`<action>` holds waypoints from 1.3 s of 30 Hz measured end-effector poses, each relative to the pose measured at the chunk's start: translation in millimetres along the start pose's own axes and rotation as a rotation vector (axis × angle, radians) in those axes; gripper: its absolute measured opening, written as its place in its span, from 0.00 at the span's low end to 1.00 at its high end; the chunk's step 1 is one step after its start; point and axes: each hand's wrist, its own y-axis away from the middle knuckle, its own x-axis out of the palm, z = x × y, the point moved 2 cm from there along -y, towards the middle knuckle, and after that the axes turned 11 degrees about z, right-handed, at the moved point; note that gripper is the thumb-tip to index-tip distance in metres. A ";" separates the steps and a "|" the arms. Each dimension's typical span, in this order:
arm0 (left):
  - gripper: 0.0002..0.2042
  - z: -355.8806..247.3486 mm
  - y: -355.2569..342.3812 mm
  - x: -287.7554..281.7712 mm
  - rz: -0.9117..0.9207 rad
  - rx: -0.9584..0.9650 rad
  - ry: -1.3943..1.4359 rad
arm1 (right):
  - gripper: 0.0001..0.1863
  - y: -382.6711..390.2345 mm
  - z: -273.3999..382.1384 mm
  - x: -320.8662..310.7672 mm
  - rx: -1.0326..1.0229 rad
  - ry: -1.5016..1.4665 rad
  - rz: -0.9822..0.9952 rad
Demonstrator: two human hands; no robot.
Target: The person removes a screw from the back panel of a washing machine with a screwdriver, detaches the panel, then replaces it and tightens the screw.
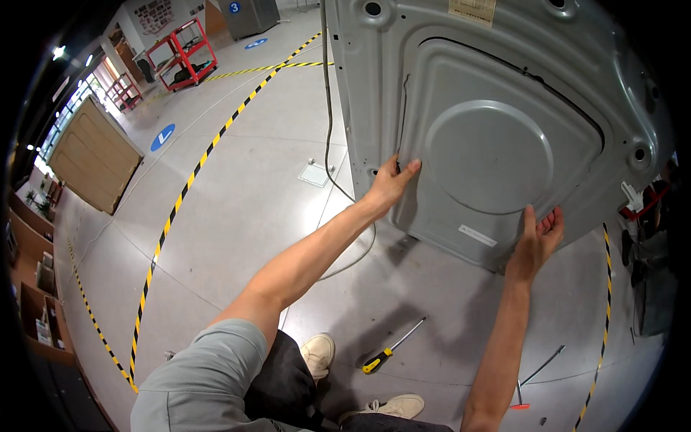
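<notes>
A grey metal back panel of a large appliance (367, 86) fills the upper right, with an inset cover plate (489, 158) bearing a round raised circle and a dark gap along its upper edges. My left hand (392, 183) grips the plate's left edge, thumb on its face. My right hand (536, 241) holds its lower right edge, thumb up and fingers curled. A grey cable (327, 108) hangs beside the appliance. On the floor below lie a yellow-and-black screwdriver (378, 360) and a metal tool with red (520, 406).
Yellow-black tape (194, 173) crosses the floor (245, 187). A small white piece (315, 173) lies left of the appliance. Red trolleys (180, 54) and a tan cabinet (93, 155) stand at left and back. Dark chair-like or clothed shapes at the right edge (644, 302) are unclear.
</notes>
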 end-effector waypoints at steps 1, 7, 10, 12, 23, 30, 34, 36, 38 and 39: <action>0.36 -1.4 0.7 -0.4 0.002 -0.013 -0.002 | 0.35 0.4 1.9 0.0 0.011 0.003 0.001; 0.36 11.2 -6.7 -10.8 0.056 -0.014 -0.006 | 0.36 4.5 6.6 4.5 0.052 -0.002 0.002; 0.35 9.9 -5.6 -10.3 0.055 -0.023 -0.008 | 0.37 4.3 8.2 4.0 0.062 0.014 -0.006; 0.35 7.1 -4.0 -9.9 0.057 -0.028 0.001 | 0.37 0.8 5.8 2.1 0.040 -0.013 -0.002; 0.40 5.2 -3.6 0.6 0.016 -0.043 0.072 | 0.35 -10.9 -6.0 -2.2 -0.084 0.193 -0.089; 0.45 -0.7 -0.7 8.9 -0.003 -0.038 0.026 | 0.34 -11.7 2.5 -2.7 -0.073 0.150 -0.089; 0.47 -5.0 1.0 8.9 -0.013 -0.056 -0.005 | 0.35 -9.4 6.9 -1.8 -0.038 0.159 -0.041; 0.47 -5.3 1.8 9.8 -0.034 -0.048 0.004 | 0.36 -9.0 7.5 -0.9 -0.047 0.180 -0.035; 0.48 -7.9 2.9 11.7 -0.042 -0.059 0.047 | 0.36 -6.3 8.6 0.6 -0.059 0.192 -0.030; 0.49 -8.6 3.0 12.7 -0.045 -0.065 0.068 | 0.37 -6.1 7.0 0.2 -0.086 0.216 -0.048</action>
